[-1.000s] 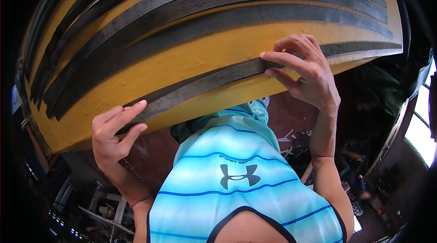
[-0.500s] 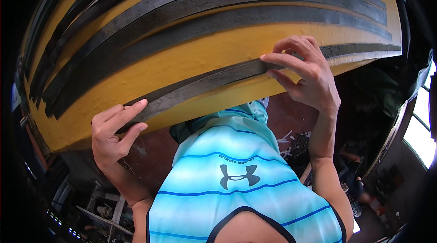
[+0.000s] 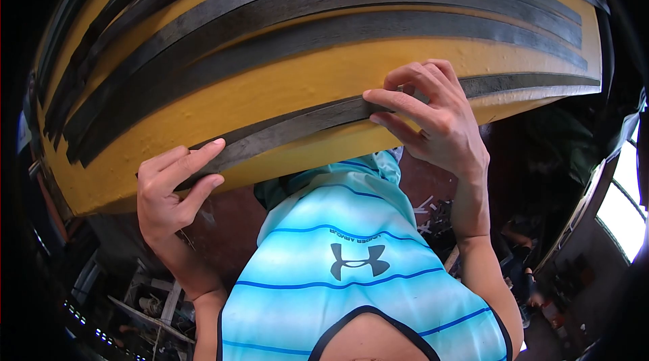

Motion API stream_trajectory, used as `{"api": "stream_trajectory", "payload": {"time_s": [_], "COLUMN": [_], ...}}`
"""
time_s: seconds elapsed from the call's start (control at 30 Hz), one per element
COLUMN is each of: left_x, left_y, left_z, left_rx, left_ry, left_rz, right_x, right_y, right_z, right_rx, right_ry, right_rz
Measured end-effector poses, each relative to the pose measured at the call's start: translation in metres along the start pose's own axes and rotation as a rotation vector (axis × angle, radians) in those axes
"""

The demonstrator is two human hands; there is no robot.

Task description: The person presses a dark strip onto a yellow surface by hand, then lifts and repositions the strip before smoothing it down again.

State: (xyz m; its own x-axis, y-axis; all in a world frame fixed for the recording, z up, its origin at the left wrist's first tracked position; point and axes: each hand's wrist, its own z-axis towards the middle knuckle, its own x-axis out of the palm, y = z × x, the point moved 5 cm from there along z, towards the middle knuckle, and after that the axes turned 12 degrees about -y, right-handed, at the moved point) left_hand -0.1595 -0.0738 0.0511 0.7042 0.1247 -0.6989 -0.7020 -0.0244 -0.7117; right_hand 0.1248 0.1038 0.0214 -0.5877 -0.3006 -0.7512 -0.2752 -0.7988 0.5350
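Note:
A long, flat black strip (image 3: pixel 297 124) lies along the near edge of a yellow table (image 3: pixel 324 70), over another dark strip that shows along its upper edge. My left hand (image 3: pixel 169 192) is closed on its left part, index finger on top and thumb at the near edge. Farther right, my right hand (image 3: pixel 433 114) grips the same strip between thumb and bent fingers, its index fingertip pressing on top. A small pale bit shows among the right fingers; I cannot tell what it is. To the right of this hand the strip continues toward the table's corner.
Several more black strips (image 3: pixel 378 26) lie in curved rows across the yellow top. Scraps (image 3: pixel 433 215) are on the reddish floor below. A wooden frame (image 3: pixel 159 303) stands at lower left, a person (image 3: pixel 524 259) is at lower right, and a bright window (image 3: pixel 622 215) is at right.
My right hand has slid leftward along the strip, closer to my left hand. My left hand stays near the strip's left part, with little movement.

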Motion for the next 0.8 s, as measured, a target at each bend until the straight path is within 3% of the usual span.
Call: {"api": "stream_trajectory", "payload": {"time_s": [0.8], "left_x": [0.007], "left_y": [-0.009], "left_z": [0.006], "left_rx": [0.007], "left_ry": [-0.001], "left_rz": [0.014], "right_x": [0.007], "right_y": [0.007], "right_z": [0.001], "right_rx": [-0.01], "right_ry": [0.031], "right_rz": [0.051]}}
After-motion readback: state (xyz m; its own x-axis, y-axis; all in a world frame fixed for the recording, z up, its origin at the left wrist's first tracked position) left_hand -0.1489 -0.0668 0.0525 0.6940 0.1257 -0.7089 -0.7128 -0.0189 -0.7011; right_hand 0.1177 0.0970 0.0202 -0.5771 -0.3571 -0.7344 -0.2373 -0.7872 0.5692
